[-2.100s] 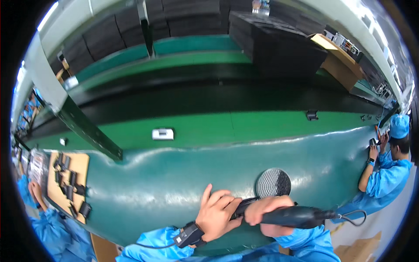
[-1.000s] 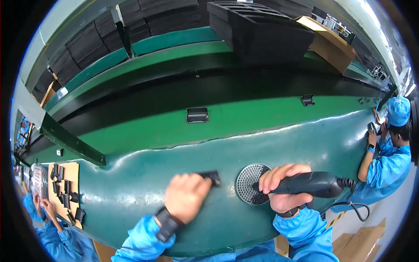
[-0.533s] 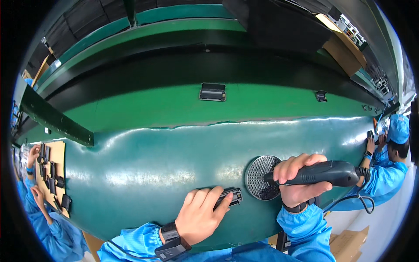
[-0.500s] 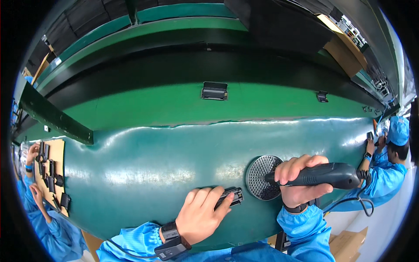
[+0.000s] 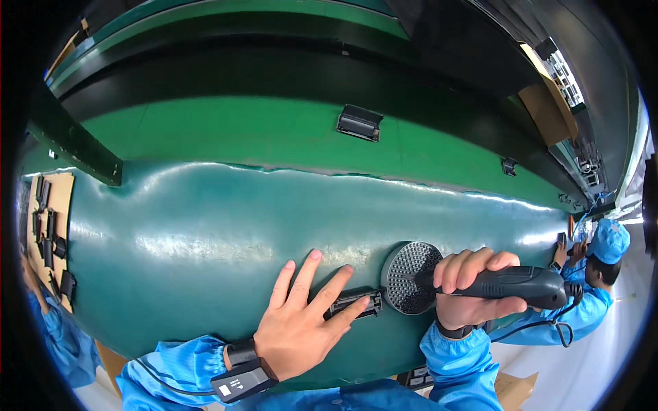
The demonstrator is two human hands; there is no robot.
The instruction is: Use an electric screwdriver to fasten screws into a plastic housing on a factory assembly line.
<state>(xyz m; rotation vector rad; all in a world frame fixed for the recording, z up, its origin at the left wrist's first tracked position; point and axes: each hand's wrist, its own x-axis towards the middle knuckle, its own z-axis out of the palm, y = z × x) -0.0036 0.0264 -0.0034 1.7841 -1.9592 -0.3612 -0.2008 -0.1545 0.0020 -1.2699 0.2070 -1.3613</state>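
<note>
My left hand (image 5: 296, 342) rests with its fingers spread over a small black plastic part (image 5: 356, 305) on the green mat. The part lies under and between the thumb and index finger, so some of it is hidden. My right hand (image 5: 462, 288) wraps round the dark grey body of a corded handheld power tool (image 5: 524, 286), probably an electric screwdriver. Its narrow front end reaches over a round grey dish (image 5: 385, 282) with many small dark pieces or studs inside, too small to name surely. The dish stands just right of the black part.
On the green ledge beyond sit a black open case (image 5: 359, 125) and a smaller black piece (image 5: 508, 166). A cardboard sheet (image 5: 63, 226) with several black parts lies at left. A green post (image 5: 96, 154) rises there. A co-worker in blue (image 5: 593, 301) works at right.
My left hand has let go of the black part and spread its fingers, with the part now down beside the dish. My right hand still grips the tool. The view has tilted slightly.
</note>
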